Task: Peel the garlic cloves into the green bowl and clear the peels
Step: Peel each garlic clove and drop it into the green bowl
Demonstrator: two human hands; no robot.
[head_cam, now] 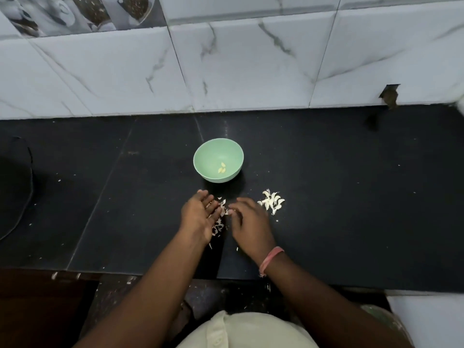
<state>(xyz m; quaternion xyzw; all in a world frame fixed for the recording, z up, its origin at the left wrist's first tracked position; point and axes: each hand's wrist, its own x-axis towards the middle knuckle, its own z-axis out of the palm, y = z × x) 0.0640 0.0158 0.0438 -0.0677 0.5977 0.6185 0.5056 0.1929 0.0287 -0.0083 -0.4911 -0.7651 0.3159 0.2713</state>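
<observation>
A small green bowl [229,149] stands on the black counter [351,197], with a few peeled yellowish cloves [222,169] at its bottom. Just in front of it, both hands are down on the counter around a loose heap of papery peels [220,222]. My left hand [199,218] stands on its edge with fingers straight, against the heap's left side. My right hand [248,223] lies palm down with fingers bent, its fingertips touching the peels from the right. A little pile of white garlic cloves [271,202] lies beside my right hand, apart from it.
A marble-tiled wall [251,71] rises behind the counter, with a broken hole [389,95] at the right. A dark round object [15,187] sits at the far left. Tiny peel bits are scattered on the counter, whose front edge [150,272] runs below my wrists.
</observation>
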